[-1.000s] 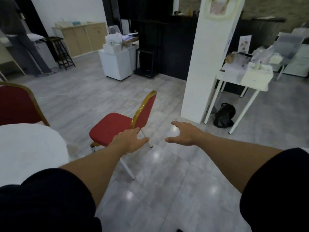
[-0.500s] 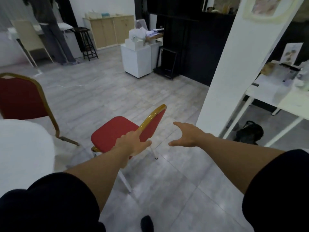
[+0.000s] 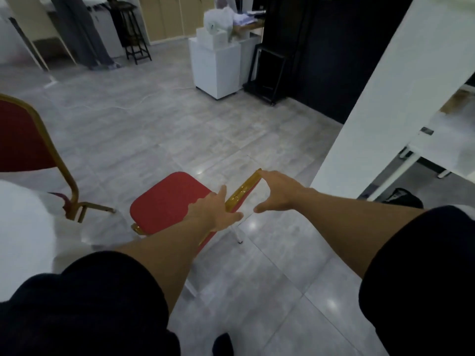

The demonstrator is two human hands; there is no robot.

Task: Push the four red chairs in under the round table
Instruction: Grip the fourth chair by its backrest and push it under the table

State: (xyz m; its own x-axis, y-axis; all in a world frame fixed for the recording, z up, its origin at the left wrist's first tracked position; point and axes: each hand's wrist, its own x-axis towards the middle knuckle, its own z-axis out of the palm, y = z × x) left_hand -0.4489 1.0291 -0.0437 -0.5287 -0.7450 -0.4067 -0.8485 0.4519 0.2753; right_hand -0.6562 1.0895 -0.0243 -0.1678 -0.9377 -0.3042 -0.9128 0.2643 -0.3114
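A red chair (image 3: 167, 201) with a gold frame stands in the middle of the floor, its backrest turned toward me and seen nearly edge-on. My left hand (image 3: 218, 211) wraps the near end of the backrest's top rail, fingers on the seat side and thumb on my side. My right hand (image 3: 277, 191) is spread wide, its fingertips at the far corner of the same rail. A second red chair (image 3: 20, 140) stands at the left, next to the round table (image 3: 23, 227) with its white cloth.
A white pillar (image 3: 385, 98) rises just right of the chair, with a white table (image 3: 449, 140) and a black bag (image 3: 403, 201) behind it. Farther back are a white cabinet (image 3: 216, 65), a black rack (image 3: 270, 70), a black stool (image 3: 133, 34) and a standing person (image 3: 82, 34).
I have stepped closer to the chair. My left hand has closed over the backrest rail, and my right hand has reached from open air to the rail's far corner.
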